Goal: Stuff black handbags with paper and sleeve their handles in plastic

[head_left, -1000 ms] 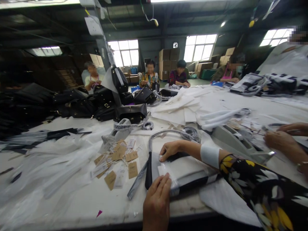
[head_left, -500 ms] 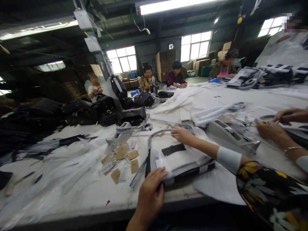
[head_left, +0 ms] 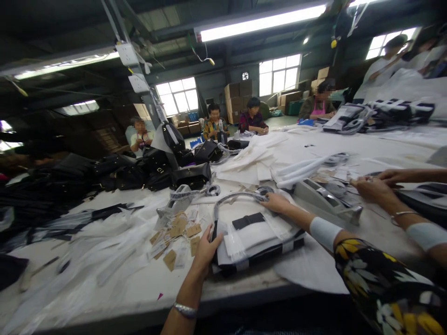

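Note:
A black handbag [head_left: 265, 253] with white padding and clear film over its front lies flat at the table's near edge. Its long handle [head_left: 232, 199], wrapped in greyish film, arches up behind it. My left hand [head_left: 204, 249] is at the bag's left edge, thumb on the near face and fingers beside the handle's base; it appears closed on the edge. Farther right, my right hand [head_left: 277, 203] pinches the wrapped handle near its right part. Brown paper tags [head_left: 178, 228] on strings lie in a pile left of the bag.
A grey tape dispenser [head_left: 324, 200] stands right of the bag. Beyond it, a co-worker's hands [head_left: 377, 186] work on another bag. Black handbags [head_left: 190, 177] are heaped at the back left, near a metal post [head_left: 153, 102]. White sheets [head_left: 247, 158] cover the table's middle.
My left hand has shifted up and left, from the bag's lower corner to its left edge. My right hand has moved right and slightly down along the handle. The view has shifted slightly.

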The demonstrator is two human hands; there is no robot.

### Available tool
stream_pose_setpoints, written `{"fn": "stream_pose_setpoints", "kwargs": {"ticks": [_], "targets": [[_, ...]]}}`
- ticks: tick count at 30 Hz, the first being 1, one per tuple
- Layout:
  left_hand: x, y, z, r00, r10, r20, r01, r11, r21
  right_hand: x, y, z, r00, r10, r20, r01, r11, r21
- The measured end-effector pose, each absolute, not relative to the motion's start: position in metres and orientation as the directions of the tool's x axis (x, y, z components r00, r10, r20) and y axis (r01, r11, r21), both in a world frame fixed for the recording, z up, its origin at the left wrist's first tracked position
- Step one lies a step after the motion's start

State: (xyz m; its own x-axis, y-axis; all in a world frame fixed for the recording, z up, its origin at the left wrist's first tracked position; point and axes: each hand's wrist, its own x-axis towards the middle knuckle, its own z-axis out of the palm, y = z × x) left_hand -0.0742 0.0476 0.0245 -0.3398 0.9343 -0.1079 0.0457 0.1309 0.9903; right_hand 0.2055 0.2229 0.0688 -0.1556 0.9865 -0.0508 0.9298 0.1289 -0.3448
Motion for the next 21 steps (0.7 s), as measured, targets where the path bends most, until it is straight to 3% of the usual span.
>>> {"fn": "stream_pose_setpoints", "kwargs": {"ticks": [3, 6, 9, 12, 17, 21], "targets": [[-0.072, 0.038, 0.035, -0.321, 0.940, -0.119, -0.051, 0.108, 0.993, 0.200, 0.221, 0.083, -0.187, 0.982, 0.028, 0.887, 0.181, -0.426], [-0.073, 0.024, 0.054, -0.358, 0.934, -0.014, -0.098, -0.023, 0.995, 0.195, 0.218, 0.114, -0.242, 0.955, 0.171, 0.803, 0.296, -0.517], [-0.075, 0.005, 0.076, -0.429, 0.894, 0.126, 0.010, -0.135, 0.991, 0.189, 0.216, 0.148, -0.243, 0.913, 0.327, 0.702, 0.399, -0.590], [-0.077, -0.016, 0.087, -0.453, 0.871, 0.188, 0.219, -0.096, 0.971, 0.183, 0.214, 0.163, -0.262, 0.865, 0.428, 0.549, 0.498, -0.671], [-0.085, -0.037, 0.089, -0.412, 0.872, 0.265, 0.469, -0.046, 0.882, 0.195, 0.222, 0.139, -0.493, 0.804, 0.333, 0.403, 0.550, -0.731], [-0.093, -0.033, 0.106, -0.323, 0.910, 0.259, 0.375, -0.128, 0.918, 0.228, 0.238, 0.112, -0.434, 0.857, 0.278, 0.483, 0.482, -0.731]]}}
